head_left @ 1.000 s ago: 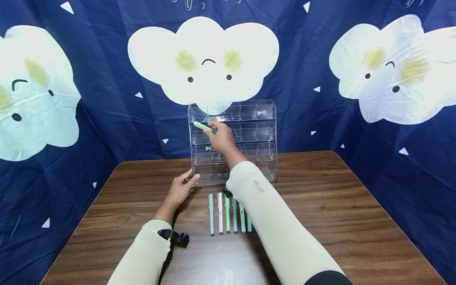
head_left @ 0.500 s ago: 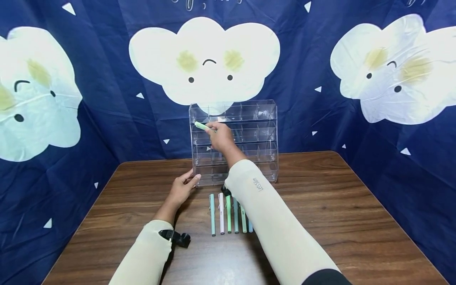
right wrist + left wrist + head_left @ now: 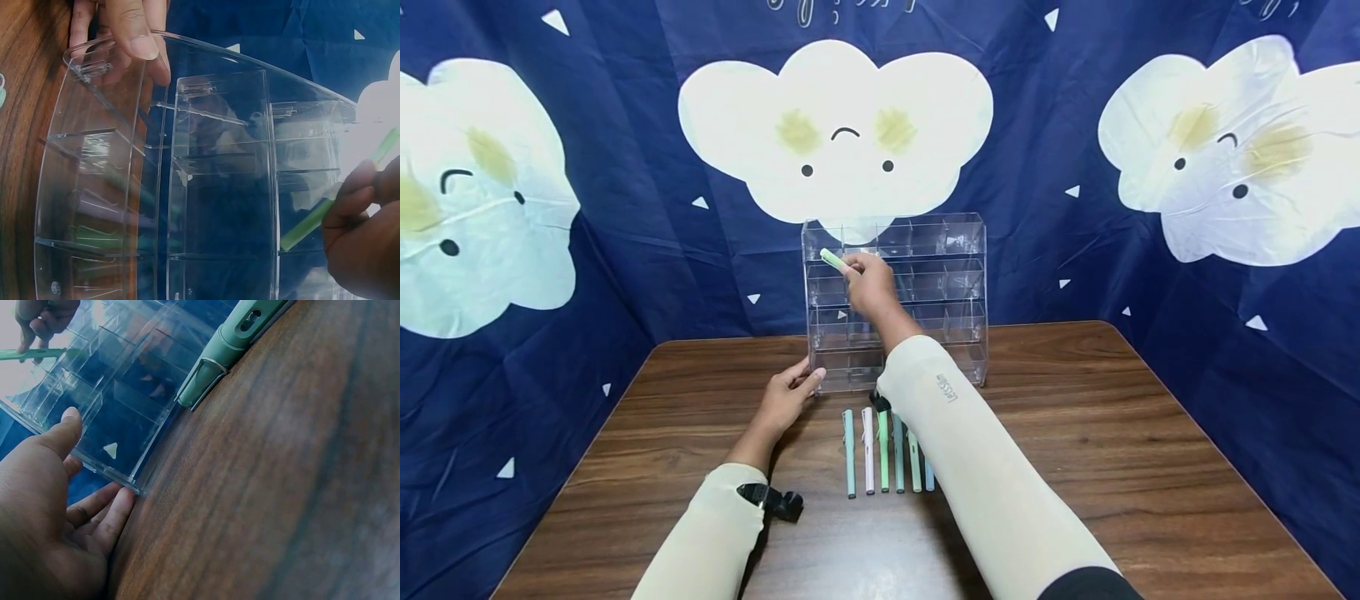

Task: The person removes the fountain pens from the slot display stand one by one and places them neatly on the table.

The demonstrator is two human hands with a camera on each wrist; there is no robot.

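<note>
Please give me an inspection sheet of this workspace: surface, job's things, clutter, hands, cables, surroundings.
Surface: brown wooden table.
Job's things: clear acrylic organizer standing upright at the table's far edge; light green pen held at its upper left compartments; row of pens lying in front of it.
Clutter: nothing seen.
Hands: right hand pinches the light green pen; left hand touches the organizer's lower left corner.
Cables: nothing seen.
Surroundings: dark blue cloud-print backdrop on three sides.
</note>
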